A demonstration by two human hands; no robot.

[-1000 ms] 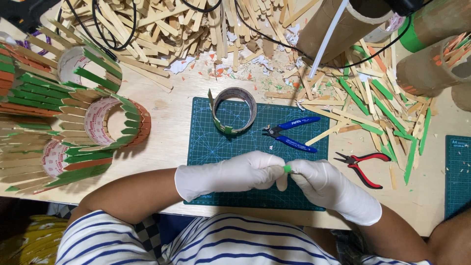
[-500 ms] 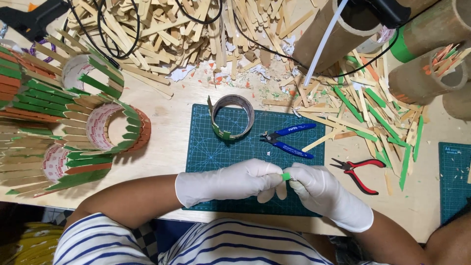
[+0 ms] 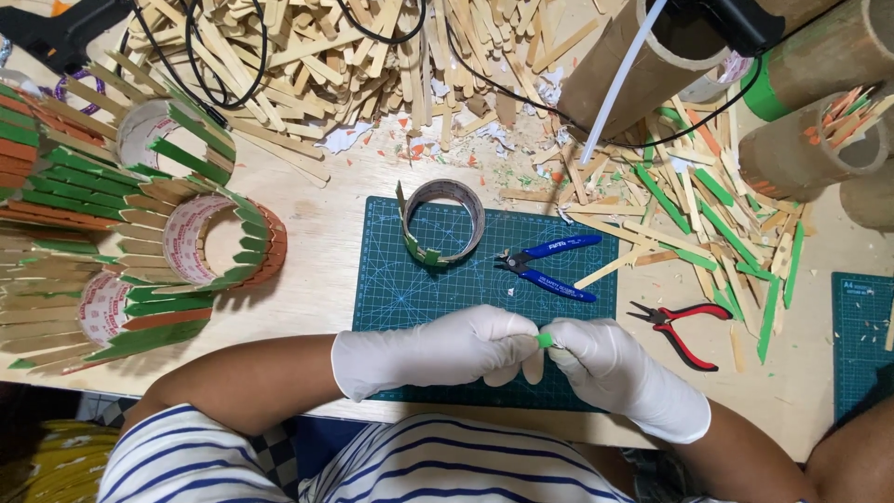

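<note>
- Since a second ago: both hands have stayed together over the near edge of the green cutting mat [image 3: 466, 279]. No visible change in grip; the small shift across the pictures looks like my head moving, not the hands.
- Reading: the piece is not released or set down, so I judge the work on it unfinished.
- Left hand [image 3: 438, 352], white glove: fingers curled, pinching the small green piece [image 3: 545, 340] from the left.
- Right hand [image 3: 619, 368], white glove: fingertips closed on the same piece from the right.
- The green piece: only a short bright-green end shows between the fingertips; the rest is hidden, shape unclear.
- Nearby, untouched: tape ring [image 3: 445, 222] with green sticks attached, on the mat; blue-handled cutters [image 3: 549, 265] just right of it; red-handled cutters [image 3: 680, 326] off the mat.
</note>
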